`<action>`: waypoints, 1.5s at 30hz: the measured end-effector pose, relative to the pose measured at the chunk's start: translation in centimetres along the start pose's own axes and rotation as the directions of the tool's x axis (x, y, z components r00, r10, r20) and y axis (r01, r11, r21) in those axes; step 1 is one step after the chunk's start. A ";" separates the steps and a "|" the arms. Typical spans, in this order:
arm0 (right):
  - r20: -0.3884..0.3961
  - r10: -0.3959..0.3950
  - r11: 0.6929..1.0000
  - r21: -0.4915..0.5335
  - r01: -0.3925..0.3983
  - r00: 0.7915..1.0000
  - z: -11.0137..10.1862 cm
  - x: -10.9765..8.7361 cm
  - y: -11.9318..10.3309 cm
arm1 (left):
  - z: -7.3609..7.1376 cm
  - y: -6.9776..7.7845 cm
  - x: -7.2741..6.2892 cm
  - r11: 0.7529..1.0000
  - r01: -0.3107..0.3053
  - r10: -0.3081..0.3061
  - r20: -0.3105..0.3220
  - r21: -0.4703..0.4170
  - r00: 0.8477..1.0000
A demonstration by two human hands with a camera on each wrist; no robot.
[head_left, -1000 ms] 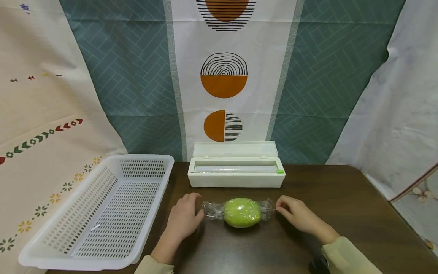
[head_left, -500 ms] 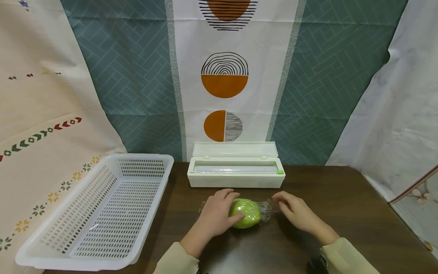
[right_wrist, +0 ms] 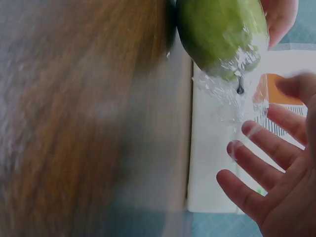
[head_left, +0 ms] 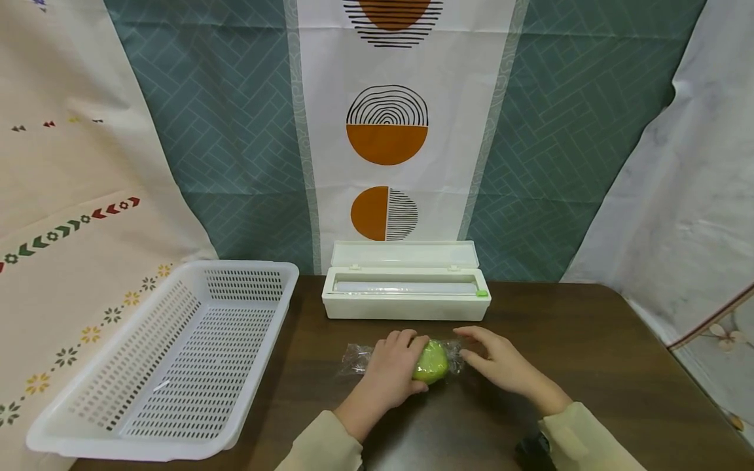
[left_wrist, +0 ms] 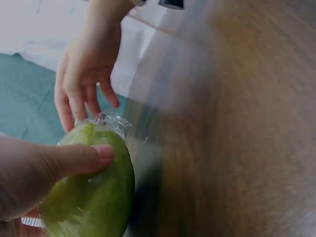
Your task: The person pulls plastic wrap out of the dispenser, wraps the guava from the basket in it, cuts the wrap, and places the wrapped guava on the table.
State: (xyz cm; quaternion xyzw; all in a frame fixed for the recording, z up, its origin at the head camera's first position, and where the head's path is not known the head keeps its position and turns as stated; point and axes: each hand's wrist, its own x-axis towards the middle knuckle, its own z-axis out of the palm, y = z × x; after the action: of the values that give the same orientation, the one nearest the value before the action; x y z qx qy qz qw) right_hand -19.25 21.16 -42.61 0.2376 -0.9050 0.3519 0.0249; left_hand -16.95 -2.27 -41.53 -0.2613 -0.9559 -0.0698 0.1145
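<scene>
A green mango [head_left: 432, 364] wrapped in clear cling film lies in the middle of the table. My left hand [head_left: 389, 369] grips it from the left, fingers over its far side and thumb along the near side, covering its left half. Crumpled film [head_left: 355, 360] sticks out behind that hand. At the mango's right end, my right hand [head_left: 499, 363] has its fingers loosely spread. In the right wrist view, its fingers [right_wrist: 252, 170] are apart beside the loose film [right_wrist: 222, 94], and a small dark stem [right_wrist: 240, 86] shows through the wrap.
Behind the mango stands a white cling film box [head_left: 406, 307], its lid up and a roll inside, with a green slider at the right. A white slotted plastic basket [head_left: 232, 418] is at the left. Patterned cloths [head_left: 247, 131] hang behind the dark wooden table [head_left: 595, 366].
My left hand has moved right from the film's left end onto the mango and grips it. My right hand has let go of the film's right end and shifted slightly left.
</scene>
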 end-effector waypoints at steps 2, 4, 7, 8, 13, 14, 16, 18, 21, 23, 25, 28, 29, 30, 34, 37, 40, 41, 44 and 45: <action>0.016 0.015 1.000 0.008 -0.015 1.000 0.3 0.1 -0.1 | 0.1 -0.5 0.2 1.000 -0.001 0.000 -0.019 -0.021 1.000; 0.029 0.023 1.000 0.014 -0.023 0.999 0.5 0.3 -0.2 | 0.1 -1.1 0.4 0.999 0.010 -0.011 -0.019 -0.044 1.000; 0.045 0.041 0.998 0.035 -0.043 0.998 0.9 0.8 -0.5 | -0.1 -1.8 0.7 0.997 0.037 -0.037 -0.005 -0.068 0.999; 0.047 0.045 0.998 0.045 -0.047 0.998 1.0 0.9 -0.6 | -0.1 -2.0 0.8 0.996 0.045 -0.045 0.004 -0.071 0.999; 0.043 0.013 0.999 0.030 -0.014 0.999 1.7 1.9 -0.6 | -0.4 -1.9 1.1 0.997 0.063 -0.061 0.035 -0.049 0.997; 0.042 0.004 1.000 0.028 -0.005 0.999 1.8 2.0 -0.6 | -0.4 -1.7 1.2 0.997 0.065 -0.064 0.038 -0.035 0.997; 0.046 -0.006 1.000 0.018 0.005 0.999 2.0 2.3 -0.5 | -0.3 -1.4 1.4 0.998 0.064 -0.064 0.033 0.009 0.997; 0.068 -0.007 1.000 0.013 0.006 0.998 2.1 2.6 -0.3 | -0.1 -1.1 1.5 0.996 0.062 -0.063 0.021 0.064 0.998; 0.116 0.013 1.000 -0.005 -0.013 0.993 2.3 2.9 -0.1 | 0.2 -0.9 1.7 0.990 0.058 -0.058 -0.004 0.128 0.998; 0.137 0.024 1.000 -0.021 -0.021 0.990 2.4 3.1 0.0 | 0.4 -0.8 1.8 0.989 0.072 -0.069 -0.025 0.130 0.997; 0.146 0.033 0.999 -0.038 -0.028 0.989 2.4 3.4 0.1 | 0.5 -0.9 2.0 0.990 0.089 -0.085 -0.042 0.108 0.995; 0.143 0.043 0.997 -0.063 -0.034 0.989 2.4 3.7 0.1 | 0.5 -0.9 2.2 0.991 0.112 -0.109 -0.049 0.072 0.993; 0.141 0.043 0.997 -0.073 -0.033 0.989 2.4 3.9 0.0 | 0.5 -1.0 2.3 0.991 0.116 -0.113 -0.046 0.065 0.992; 0.137 0.043 0.996 -0.080 -0.032 0.990 2.5 3.9 0.0 | 0.5 -1.0 2.3 0.991 0.118 -0.115 -0.048 0.060 0.992; 0.111 0.031 0.994 -0.103 -0.020 0.993 2.7 4.1 0.1 | 0.6 -1.1 2.3 0.991 0.125 -0.122 -0.060 0.040 0.991; 0.093 0.031 0.993 -0.114 -0.021 0.995 2.8 4.1 0.2 | 0.6 -1.1 2.3 0.991 0.129 -0.127 -0.067 0.032 0.990; 0.080 0.049 0.994 -0.099 -0.041 0.996 2.8 4.1 0.3 | 0.6 -1.1 2.4 0.990 0.135 -0.133 -0.064 0.032 0.989; 0.074 0.057 0.995 -0.091 -0.050 0.996 2.8 4.1 0.3 | 0.6 -1.1 2.4 0.990 0.136 -0.134 -0.064 0.032 0.989; 0.064 0.085 0.995 -0.061 -0.082 0.994 2.9 4.0 0.2 | 0.5 -1.0 2.5 0.989 0.141 -0.139 -0.066 0.033 0.988; 0.065 0.095 0.995 -0.047 -0.092 0.993 2.9 4.0 0.1 | 0.5 -1.0 2.6 0.989 0.142 -0.140 -0.065 0.034 0.988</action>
State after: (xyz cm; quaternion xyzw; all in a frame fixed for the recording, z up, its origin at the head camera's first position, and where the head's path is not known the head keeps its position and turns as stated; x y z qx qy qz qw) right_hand -22.49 17.71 -43.98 0.2060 -0.9230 0.3245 -0.0169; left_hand -19.71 -1.80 -41.44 -0.1884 -0.9691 -0.0677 0.1442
